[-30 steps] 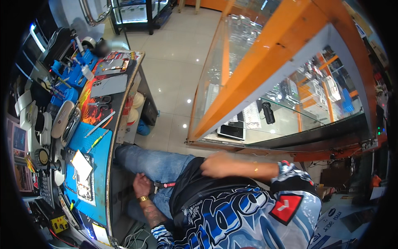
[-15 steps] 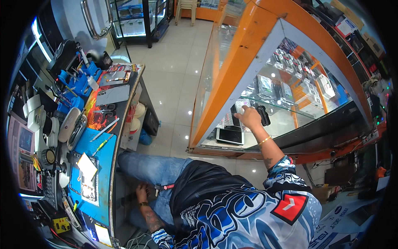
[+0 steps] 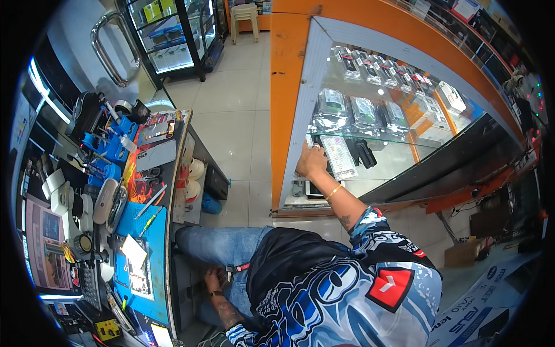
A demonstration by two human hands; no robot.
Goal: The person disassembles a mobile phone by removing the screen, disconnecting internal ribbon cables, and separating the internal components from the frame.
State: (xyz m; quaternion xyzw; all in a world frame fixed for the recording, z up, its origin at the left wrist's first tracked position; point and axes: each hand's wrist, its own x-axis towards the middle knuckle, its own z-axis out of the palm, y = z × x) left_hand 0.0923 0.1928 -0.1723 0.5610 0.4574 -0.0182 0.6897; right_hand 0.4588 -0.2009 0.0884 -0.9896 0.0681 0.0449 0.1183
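My right hand (image 3: 313, 161), with a gold bracelet at the wrist, reaches into the glass display case (image 3: 287, 115) at its left end. Its fingers are partly hidden and bent by the frame's edge, so whether they grip anything does not show. Under the wrist lies a dark-screened tablet (image 3: 315, 189) with a white rim. Just right of the hand is a pale patterned sheet or packet (image 3: 340, 156), and beyond it a black object (image 3: 364, 154). Down by my jeans hangs my left hand (image 3: 214, 280), fingers loosely apart and holding nothing, near a key (image 3: 229, 272) on a red strap.
Packaged parts (image 3: 364, 110) line the case's glass shelf. On the left, a workbench carries a blue mat (image 3: 136, 217) with an opened device (image 3: 140, 277), a screwdriver (image 3: 151, 222), blue tool holders (image 3: 110, 144) and a laptop (image 3: 49, 237). White stools (image 3: 245, 22) stand far back.
My right hand has moved left within the case, off the patterned sheet, which now shows fully. My view has turned, shifting the case's frame. The left hand stays by my leg.
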